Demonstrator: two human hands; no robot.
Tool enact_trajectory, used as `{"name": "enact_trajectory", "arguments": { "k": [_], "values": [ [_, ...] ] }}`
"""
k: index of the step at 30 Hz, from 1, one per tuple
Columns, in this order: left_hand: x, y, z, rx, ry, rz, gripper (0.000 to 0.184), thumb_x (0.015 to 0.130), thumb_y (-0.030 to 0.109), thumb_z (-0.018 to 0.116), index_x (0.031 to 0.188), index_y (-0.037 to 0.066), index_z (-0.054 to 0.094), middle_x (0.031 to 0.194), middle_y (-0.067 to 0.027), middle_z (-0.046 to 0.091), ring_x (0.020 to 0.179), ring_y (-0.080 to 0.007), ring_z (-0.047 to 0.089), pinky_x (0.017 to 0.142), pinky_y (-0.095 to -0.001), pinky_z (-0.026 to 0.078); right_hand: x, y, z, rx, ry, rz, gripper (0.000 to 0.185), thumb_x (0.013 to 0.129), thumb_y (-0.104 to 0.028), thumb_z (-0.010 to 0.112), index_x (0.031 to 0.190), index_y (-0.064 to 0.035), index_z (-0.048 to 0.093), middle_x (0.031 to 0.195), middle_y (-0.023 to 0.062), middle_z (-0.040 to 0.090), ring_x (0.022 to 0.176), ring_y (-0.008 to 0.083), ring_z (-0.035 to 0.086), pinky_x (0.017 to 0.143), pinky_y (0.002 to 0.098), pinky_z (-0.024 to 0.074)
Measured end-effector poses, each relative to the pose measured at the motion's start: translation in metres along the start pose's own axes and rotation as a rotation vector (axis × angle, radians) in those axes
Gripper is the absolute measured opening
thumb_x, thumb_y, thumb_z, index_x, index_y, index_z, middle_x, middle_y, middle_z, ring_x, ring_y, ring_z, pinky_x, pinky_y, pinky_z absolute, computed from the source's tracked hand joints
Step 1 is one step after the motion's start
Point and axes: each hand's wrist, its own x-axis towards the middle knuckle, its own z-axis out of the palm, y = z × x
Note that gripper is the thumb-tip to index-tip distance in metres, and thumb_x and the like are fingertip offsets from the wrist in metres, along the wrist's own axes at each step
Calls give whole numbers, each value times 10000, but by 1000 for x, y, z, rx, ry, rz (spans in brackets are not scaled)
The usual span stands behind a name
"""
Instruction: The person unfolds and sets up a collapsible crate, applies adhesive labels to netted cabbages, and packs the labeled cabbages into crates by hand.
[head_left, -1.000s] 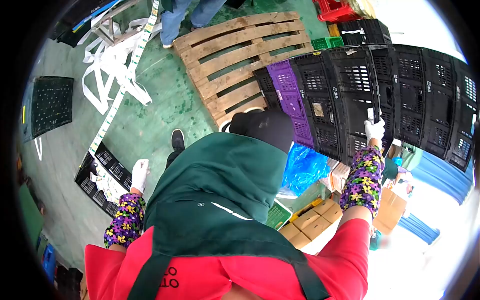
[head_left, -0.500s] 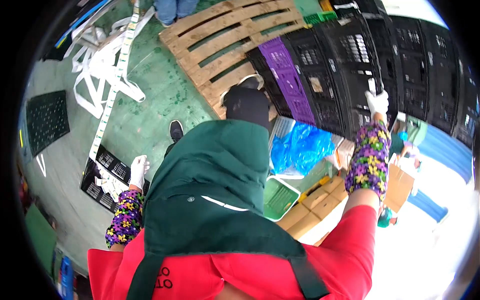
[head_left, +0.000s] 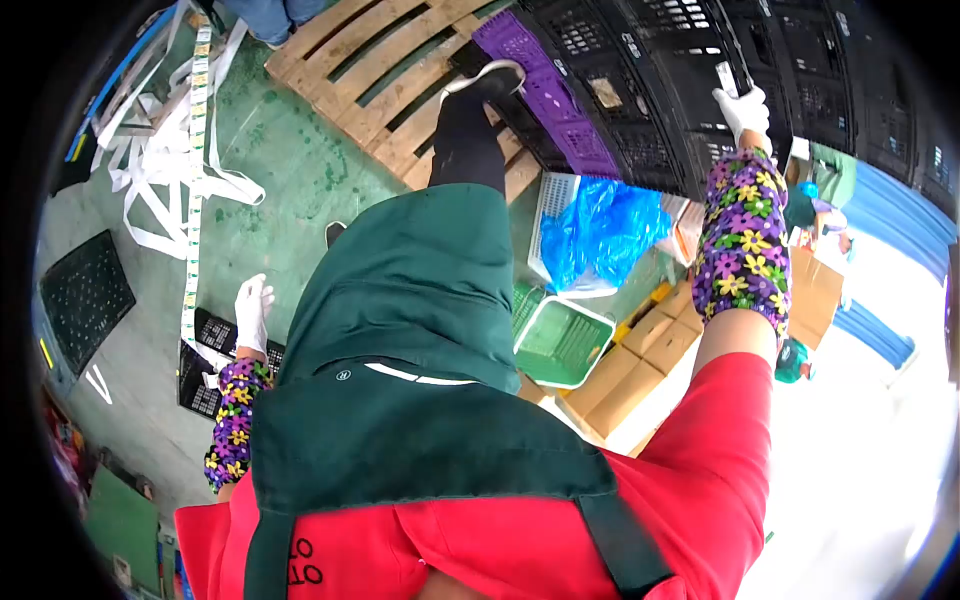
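My right hand (head_left: 743, 112), in a white glove, is closed at the face of the tall black crate stack (head_left: 660, 90). A small white slip (head_left: 725, 78) sticks up at its fingertips; whether it is also fixed to a crate I cannot tell. My left hand (head_left: 254, 312), gloved too, hangs at the left with loosely bent, parted fingers and nothing visible in it. Beneath it on the floor is a black crate (head_left: 215, 328) with white pieces in it. A purple crate (head_left: 545, 85) lies within the stack, near my raised foot.
A wooden pallet (head_left: 370, 70) lies ahead. White strapping (head_left: 150, 190) is tangled at the left. Blue plastic sheeting (head_left: 605, 235), a green basket (head_left: 565, 340) and cardboard boxes (head_left: 625, 385) stand right of my legs. Another person (head_left: 800, 215) is at the far right.
The view has shifted, so the crates and pallet sit higher in it. My leg has stretched forward towards the purple crate. My right hand stays at the stack; the left stays free.
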Motion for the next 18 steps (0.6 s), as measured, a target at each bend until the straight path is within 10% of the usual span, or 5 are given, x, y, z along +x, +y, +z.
{"name": "enact_trajectory", "arguments": {
  "k": [13, 18],
  "values": [
    [31, -115, -74, -86, 80, -298, 191, 925, 303, 570, 1027, 141, 578, 758, 21, 599, 547, -68, 512, 474, -207, 371, -20, 1, 1, -27, 3, 38, 943, 612, -496, 761, 1341, -36, 377, 1238, 240, 537, 1162, 365, 531, 993, 414, 415],
    [48, -43, -20, -145, 68, -41, 215, 902, 272, 607, 1032, 101, 614, 786, 1, 609, 627, -68, 532, 555, -195, 393, 7, -7, 2, 32, -17, -10, 865, 618, -487, 718, 1292, -33, 421, 1239, 256, 518, 1154, 397, 525, 960, 456, 435]
  ]
}}
